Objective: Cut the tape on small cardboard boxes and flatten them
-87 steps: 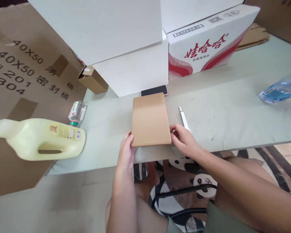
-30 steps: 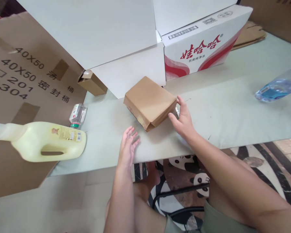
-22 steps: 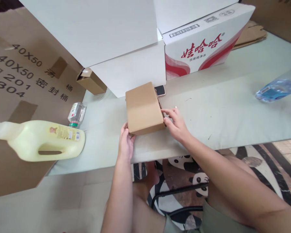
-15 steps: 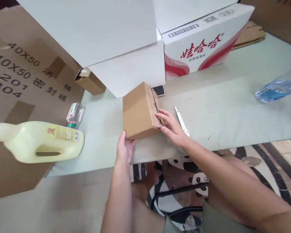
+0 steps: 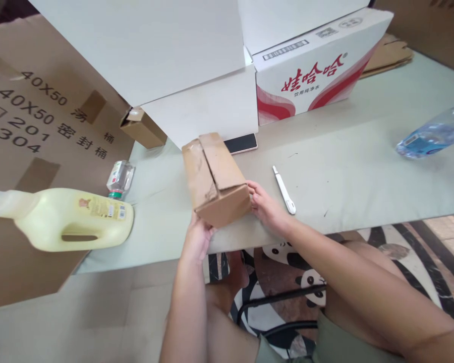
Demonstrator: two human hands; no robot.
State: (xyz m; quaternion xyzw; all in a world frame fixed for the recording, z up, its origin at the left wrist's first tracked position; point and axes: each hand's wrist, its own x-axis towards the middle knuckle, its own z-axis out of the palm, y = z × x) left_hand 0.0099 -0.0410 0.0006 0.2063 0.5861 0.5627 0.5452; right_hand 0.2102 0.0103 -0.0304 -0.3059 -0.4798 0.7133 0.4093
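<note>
On the left, a large printed brown cardboard carton (image 5: 34, 121) is standing behind a pale-yellow plastic jug (image 5: 64, 209) and a small green-capped clear bottle (image 5: 121, 176). White cardboard boxes (image 5: 155, 45) are filling the top centre, with a red-and-white carton (image 5: 310, 83) standing to their right and a flat black-screened phone (image 5: 242, 143) lying below. A blue-labelled clear plastic bottle (image 5: 433, 133) is showing at the right edge.

A cloth-covered table (image 5: 355, 161) stands above tiled floor (image 5: 102, 307) and panda-patterned mat (image 5: 280, 282).
</note>
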